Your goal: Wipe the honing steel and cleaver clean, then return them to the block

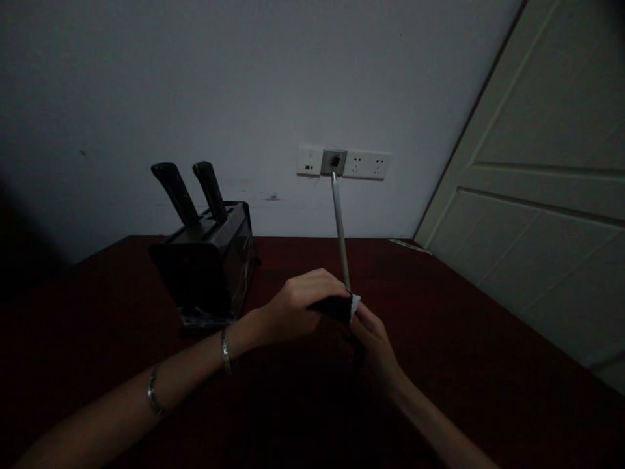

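A long grey honing steel (340, 231) points up and away from me, its tip in front of the wall plates. My right hand (377, 345) is closed around its lower end, where the handle is lost in shadow. Just left of it, my left hand (305, 303) grips a black cloth (334, 306) against the base of the rod. A small white piece (355, 306) shows at the cloth's edge, between both hands; whether it belongs to the cloth I cannot tell. Left of the hands stands a dark knife block (202, 267), with two black-handled knives (176, 194) slotted in it.
Everything sits on a dark red-brown table (463, 339) against a pale wall (273, 85). A row of sockets (366, 165) is fixed to the wall. A panelled white door (547, 195) slants along the right. A thin strip (410, 246) lies near the table's back edge. The light is dim.
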A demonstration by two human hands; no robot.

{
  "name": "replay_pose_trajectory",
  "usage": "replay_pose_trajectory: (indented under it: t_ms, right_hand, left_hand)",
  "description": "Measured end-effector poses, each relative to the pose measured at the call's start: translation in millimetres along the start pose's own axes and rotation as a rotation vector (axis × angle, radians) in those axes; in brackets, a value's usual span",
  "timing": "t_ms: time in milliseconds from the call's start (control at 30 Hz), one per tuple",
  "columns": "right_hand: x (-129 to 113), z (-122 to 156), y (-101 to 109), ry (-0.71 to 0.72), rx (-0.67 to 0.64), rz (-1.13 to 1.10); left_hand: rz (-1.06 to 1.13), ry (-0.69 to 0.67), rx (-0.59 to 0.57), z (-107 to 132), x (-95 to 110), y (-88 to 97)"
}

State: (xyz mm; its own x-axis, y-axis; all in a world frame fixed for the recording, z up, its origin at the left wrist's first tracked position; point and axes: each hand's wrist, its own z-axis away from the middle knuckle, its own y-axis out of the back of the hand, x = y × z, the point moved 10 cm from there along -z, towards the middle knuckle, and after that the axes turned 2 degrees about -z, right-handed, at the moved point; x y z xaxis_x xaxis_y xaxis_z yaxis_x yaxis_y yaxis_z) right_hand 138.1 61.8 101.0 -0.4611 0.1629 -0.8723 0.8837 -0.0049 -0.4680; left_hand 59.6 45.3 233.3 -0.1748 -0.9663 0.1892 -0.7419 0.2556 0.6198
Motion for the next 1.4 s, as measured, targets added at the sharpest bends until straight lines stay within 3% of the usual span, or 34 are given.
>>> replay_pose_trajectory:
  t_ms: [167, 767, 900, 1033, 1233, 1400]
  right_hand:
    - [1.6, 1.4, 0.3, -0.026, -0.016, -0.010]
    - [-5.4, 10.2, -7.7, -0.104, -0.069, -0.110]
    - [-16.5, 8.0, -9.1, -0.037, -0.089, -0.110]
    - [-20.5, 5.6, -8.4, -0.019, -0.074, -0.114]
    - [-5.4, 7.1, -6.5, -0.111, -0.036, -0.061]
    - [-1.8, 8.4, -3.7, -0.120, -0.028, -0.051]
  left_hand:
    - [0.024, 0.073, -0.029, 0.7, -6.9, -6.5]
    - [0.127, 0.219, -0.021, 0.3, -16.7, 1.7]
    - [0.114, 0.258, -0.007, -2.0, -21.5, 14.4]
    - [0.008, 0.298, 0.146, -2.6, -26.3, 35.5]
    - [0.047, 0.107, 0.035, -4.8, -2.6, 6.5]
    - [0.043, 0.108, -0.012, -3.9, -2.0, -1.3]
